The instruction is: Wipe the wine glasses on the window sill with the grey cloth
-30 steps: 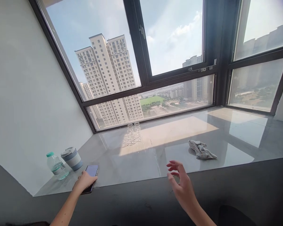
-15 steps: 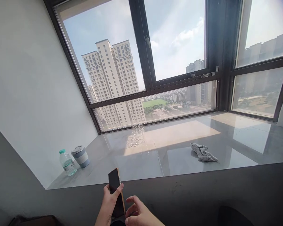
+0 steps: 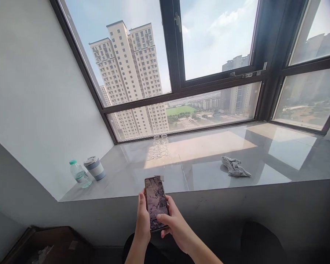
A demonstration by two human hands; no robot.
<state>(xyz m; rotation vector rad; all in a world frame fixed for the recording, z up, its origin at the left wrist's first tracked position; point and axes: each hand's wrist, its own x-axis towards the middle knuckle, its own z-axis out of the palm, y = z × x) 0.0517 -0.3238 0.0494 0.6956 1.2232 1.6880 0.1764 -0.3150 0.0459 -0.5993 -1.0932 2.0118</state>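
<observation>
A smartphone (image 3: 156, 200) is held upright in front of the sill, its screen lit with a dark picture. Round its left edge my left hand (image 3: 143, 220) is closed, the thumb along the side. My right hand (image 3: 176, 220) grips the phone's right edge, and its thumb lies over the lower part of the screen. The fingers behind the phone are hidden.
On the tiled window sill (image 3: 209, 183) stand a water bottle (image 3: 81, 175) with a green cap and a lidded grey cup (image 3: 95, 168) at the left. Several clear glasses (image 3: 160, 146) stand near the window. A crumpled grey cloth (image 3: 234, 167) lies right. A brown box (image 3: 52, 245) sits low left.
The phone has moved up and right, turned its face towards me, and its dark screen has lit up. My right hand, apart from it before, now grips it. The view has tilted down.
</observation>
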